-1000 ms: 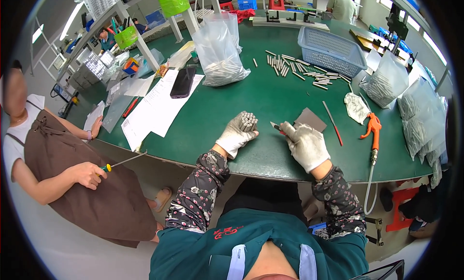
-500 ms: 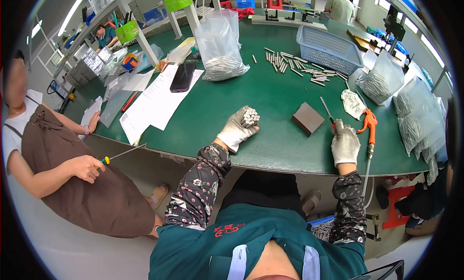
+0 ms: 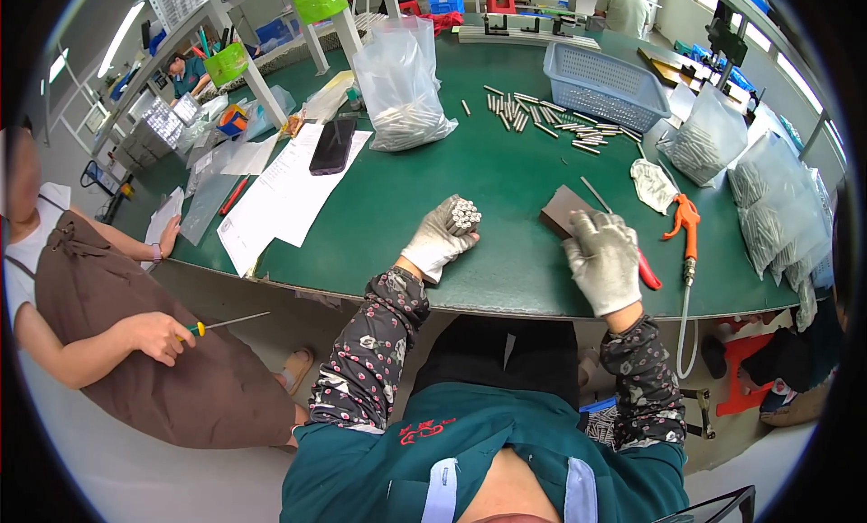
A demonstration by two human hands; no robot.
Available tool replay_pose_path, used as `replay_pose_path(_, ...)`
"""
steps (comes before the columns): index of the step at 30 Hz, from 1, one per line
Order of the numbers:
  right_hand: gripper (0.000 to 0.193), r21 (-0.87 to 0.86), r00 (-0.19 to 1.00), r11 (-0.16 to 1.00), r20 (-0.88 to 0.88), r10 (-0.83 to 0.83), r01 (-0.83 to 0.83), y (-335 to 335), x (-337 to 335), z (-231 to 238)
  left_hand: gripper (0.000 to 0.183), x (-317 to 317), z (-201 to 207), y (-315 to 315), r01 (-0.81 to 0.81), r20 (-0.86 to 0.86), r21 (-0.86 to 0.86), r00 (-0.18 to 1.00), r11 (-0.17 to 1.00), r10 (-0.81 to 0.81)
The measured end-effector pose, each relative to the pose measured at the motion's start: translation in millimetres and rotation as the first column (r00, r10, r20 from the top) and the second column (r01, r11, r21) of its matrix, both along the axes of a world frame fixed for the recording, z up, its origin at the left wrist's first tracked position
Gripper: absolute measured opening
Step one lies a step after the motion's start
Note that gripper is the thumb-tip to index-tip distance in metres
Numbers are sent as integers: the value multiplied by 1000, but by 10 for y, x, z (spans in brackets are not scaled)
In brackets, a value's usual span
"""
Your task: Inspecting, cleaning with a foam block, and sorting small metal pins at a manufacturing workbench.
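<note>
My left hand [image 3: 439, 243], in a white work glove with fingertips bare, is closed around a bundle of short metal pins [image 3: 464, 216], their round ends facing up. My gloved right hand [image 3: 603, 261] is spread palm down, fingers reaching over the near right side of a dark brown block [image 3: 562, 209] on the green table. Beneath that hand lies a thin metal tool with a red handle [image 3: 648, 272]; its grey shaft [image 3: 594, 194] pokes out past the fingers. The middle of the tool is hidden.
Loose pins [image 3: 515, 112] lie before a blue basket [image 3: 603, 88]. An orange air gun [image 3: 686, 218] with a hose and a white cloth [image 3: 652, 185] are at right, near bags of pins [image 3: 768, 207]. A phone [image 3: 332, 147] rests on papers. At left, a person holds a screwdriver [image 3: 195, 329].
My right hand has moved left from the red-handled tool to the brown block, uncovering the handle's end. The tool now lies at more of a slant. My left hand still holds the pins.
</note>
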State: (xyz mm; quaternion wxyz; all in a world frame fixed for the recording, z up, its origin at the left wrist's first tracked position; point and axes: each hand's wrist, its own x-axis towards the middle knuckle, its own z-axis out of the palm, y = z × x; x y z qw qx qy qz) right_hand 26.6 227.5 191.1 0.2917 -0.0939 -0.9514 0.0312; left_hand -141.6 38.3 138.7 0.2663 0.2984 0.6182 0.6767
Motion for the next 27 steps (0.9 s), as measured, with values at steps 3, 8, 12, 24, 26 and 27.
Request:
replay_pose_path(3, 34, -10, 999, 999, 4, 52, -52, -108, -126, -14, 35, 8, 31, 19, -1, -20, -19, 1000, 1000, 1)
replay_pose_path(8, 36, -35, 993, 995, 59, 100, -98, -209, -271, -79, 35, 32, 144, 31, -10, -19, -140, 1000, 990, 7)
replay_pose_path(12, 36, -77, 974, 973, 39, 223, -220, -352, -380, -28, 38, 11, 88, 19, 2, 11, -109, 1000, 994, -1)
replay_pose_path(24, 36, -578, 921, 776, 103, 375, -251, -852, -1359, -78, 46, -78, -30, 93, -145, -348, -520, 936, 842, -54)
replay_pose_path(26, 36, -658, 906, 732, 184, 381, -174, -845, -1429, -40, 43, 10, 60, 34, -129, -99, -396, 990, 909, 98)
replay_pose_path(27, 37, -719, 888, 692, 268, 373, -74, -795, -1453, -13, 45, 37, 89, 37, -70, -49, -332, 997, 941, 57)
